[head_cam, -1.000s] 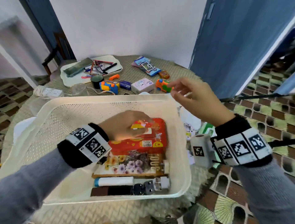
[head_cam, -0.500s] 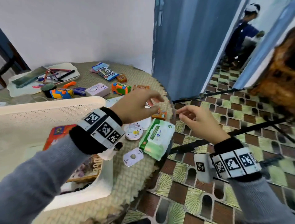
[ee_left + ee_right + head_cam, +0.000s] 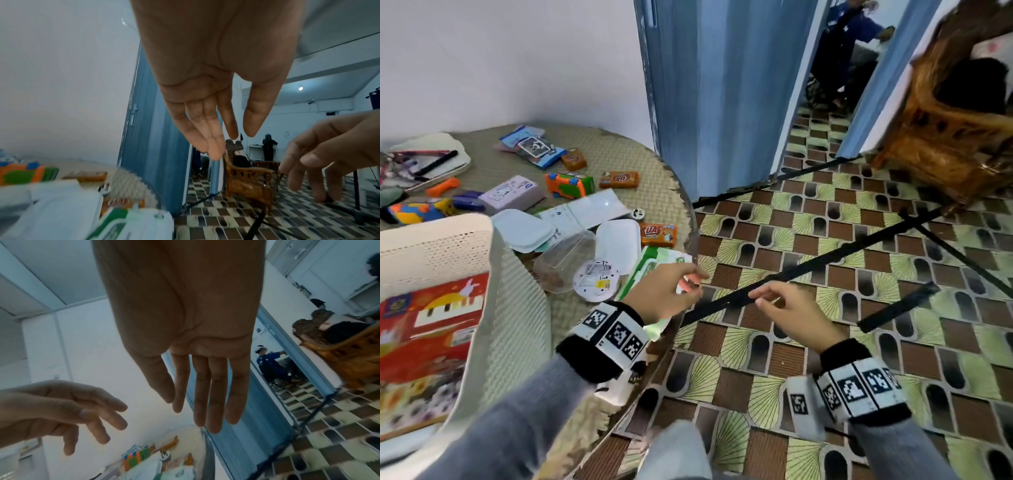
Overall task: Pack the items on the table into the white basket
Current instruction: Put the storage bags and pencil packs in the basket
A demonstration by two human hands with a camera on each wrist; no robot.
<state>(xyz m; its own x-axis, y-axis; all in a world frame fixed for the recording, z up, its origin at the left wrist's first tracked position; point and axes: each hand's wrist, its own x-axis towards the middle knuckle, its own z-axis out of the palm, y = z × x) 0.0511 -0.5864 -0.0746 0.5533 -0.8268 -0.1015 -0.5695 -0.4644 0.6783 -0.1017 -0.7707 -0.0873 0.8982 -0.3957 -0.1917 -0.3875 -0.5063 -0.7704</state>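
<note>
The white basket point(image 3: 494, 274) stands at the left of the round table and holds a red box point(image 3: 431, 325). My left hand point(image 3: 697, 283) hovers empty, fingers relaxed, over a green and white wipes pack point(image 3: 654, 262) at the table's right edge. In the left wrist view its fingers point(image 3: 213, 146) point down, straight, above that pack point(image 3: 123, 219). My right hand point(image 3: 756, 298) hangs empty past the table edge, over the floor. Its fingers point(image 3: 211, 402) are straight in the right wrist view.
Loose on the table are two orange soap bars point(image 3: 657, 234) point(image 3: 619, 179), an orange toy car point(image 3: 569, 184), a lilac box point(image 3: 512, 194), a white disc point(image 3: 596, 280), a clear tub point(image 3: 561, 260) and a white lid point(image 3: 618, 245). A blue door point(image 3: 722, 102) and tiled floor lie to the right.
My view has swung right. The left hand has come out of the basket and moved right over the wipes pack. The right hand has dropped from the table's far items to beyond its edge.
</note>
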